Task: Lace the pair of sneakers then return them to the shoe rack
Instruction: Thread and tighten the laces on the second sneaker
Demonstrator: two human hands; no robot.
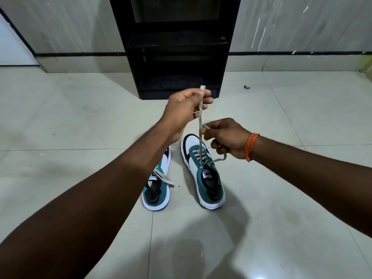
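Two teal, white and black sneakers stand side by side on the tiled floor, toes pointing away from me. The right sneaker (203, 172) has a grey lace (200, 125) threaded through its eyelets. My left hand (185, 111) pinches one end of that lace and holds it stretched straight up above the shoe. My right hand (225, 137) pinches the other end, which loops under its fingers. The left sneaker (159, 188) is partly hidden by my left forearm; its loose grey lace ends lie across its tongue.
A black shoe rack (175, 47) with open shelves stands against the grey wall straight ahead, just beyond the shoes. Pale floor tiles (80, 117) spread on both sides. A small dark speck (246, 87) lies on the floor right of the rack.
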